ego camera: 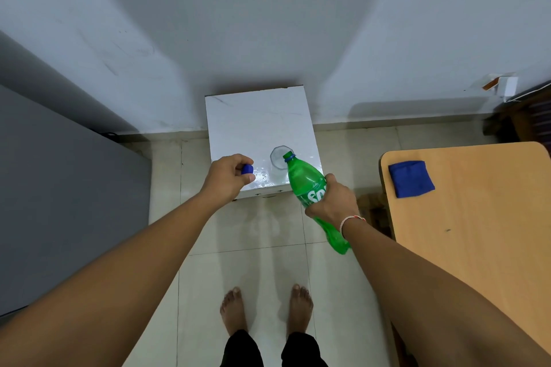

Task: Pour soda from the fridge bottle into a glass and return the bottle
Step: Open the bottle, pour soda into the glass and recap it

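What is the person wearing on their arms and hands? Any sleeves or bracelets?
No sleeves show: both arms are bare all the way up the picture. The left hand wears nothing, no ring or watch. The right hand has a thin thread band tied round the wrist, whitish with a touch of red. No gloves on either hand.

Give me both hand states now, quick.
Left hand: pinching the blue bottle cap.
Right hand: gripping the tilted green soda bottle.

The translucent green plastic soda bottle looks smooth and glossy, as does its small blue plastic cap. The clear drinking glass stands on a shiny, wet white tabletop. The tan wood-grain desk looks matt; the blue cloth looks soft. The pale floor tiles gleam.
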